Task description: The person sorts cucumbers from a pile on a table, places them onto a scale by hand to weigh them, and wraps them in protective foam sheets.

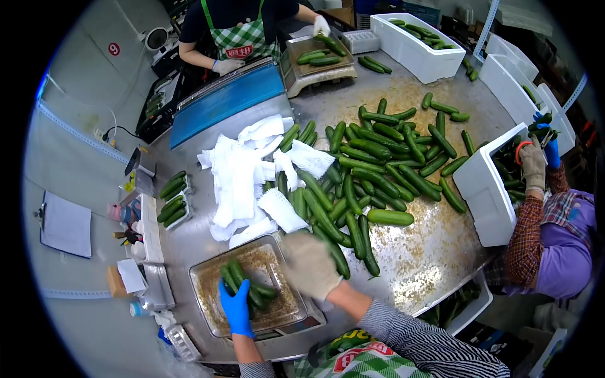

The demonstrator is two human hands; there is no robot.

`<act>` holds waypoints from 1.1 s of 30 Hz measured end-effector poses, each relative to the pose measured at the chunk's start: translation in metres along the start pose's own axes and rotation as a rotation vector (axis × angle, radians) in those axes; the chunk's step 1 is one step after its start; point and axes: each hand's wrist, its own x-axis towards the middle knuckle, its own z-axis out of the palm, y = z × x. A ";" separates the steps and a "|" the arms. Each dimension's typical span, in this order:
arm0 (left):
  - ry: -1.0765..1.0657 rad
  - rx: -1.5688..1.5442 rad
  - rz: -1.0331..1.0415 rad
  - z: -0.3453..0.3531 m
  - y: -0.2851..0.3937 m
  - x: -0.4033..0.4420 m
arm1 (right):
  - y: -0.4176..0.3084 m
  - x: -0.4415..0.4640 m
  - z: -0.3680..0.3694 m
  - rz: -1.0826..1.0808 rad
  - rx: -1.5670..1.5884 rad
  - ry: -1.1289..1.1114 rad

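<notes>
My left hand (236, 309), in a blue glove, holds cucumbers (242, 280) over the metal pan of a scale (208, 309) at the lower left. Its fingers are bent round them. My right hand (311, 266), in a pale glove, is smeared by motion at the right edge of the scale; its fingers cannot be made out. Just beyond it lie white mesh sleeves (239, 183) and a large heap of cucumbers (378, 151) on the metal table (435, 271).
A co-worker stands behind a second scale (315, 69) at the back. Another, at the right, holds orange-handled scissors by a white foam box (482, 195). Another foam box (416, 53) stands at the back. Two packs of cucumbers (173, 198) lie at the left.
</notes>
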 end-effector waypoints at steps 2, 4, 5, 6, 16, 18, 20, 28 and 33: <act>0.082 0.214 0.089 -0.001 0.001 -0.006 | 0.038 0.001 -0.006 0.315 -0.246 0.079; 0.149 0.306 0.128 -0.004 -0.021 -0.004 | 0.088 -0.012 0.013 0.291 -0.595 0.093; 0.179 0.354 0.149 -0.003 -0.025 -0.004 | 0.092 -0.010 0.016 0.307 -0.611 0.013; 0.196 0.398 0.185 -0.002 -0.029 -0.007 | 0.097 -0.007 0.018 0.324 -0.626 -0.071; 0.190 0.663 0.317 -0.005 -0.024 -0.030 | 0.130 0.021 -0.013 0.257 -0.173 0.233; 0.244 0.685 0.357 0.001 -0.017 -0.037 | 0.124 0.032 -0.027 0.074 -0.479 0.256; 0.305 0.646 0.428 0.008 -0.006 -0.045 | 0.090 0.024 -0.043 0.162 -0.381 0.064; -0.039 0.441 0.708 0.051 0.024 -0.104 | 0.077 -0.073 -0.005 0.426 -0.274 -0.205; -0.142 0.503 0.748 0.072 0.031 -0.125 | 0.053 -0.070 -0.055 0.684 0.389 -0.263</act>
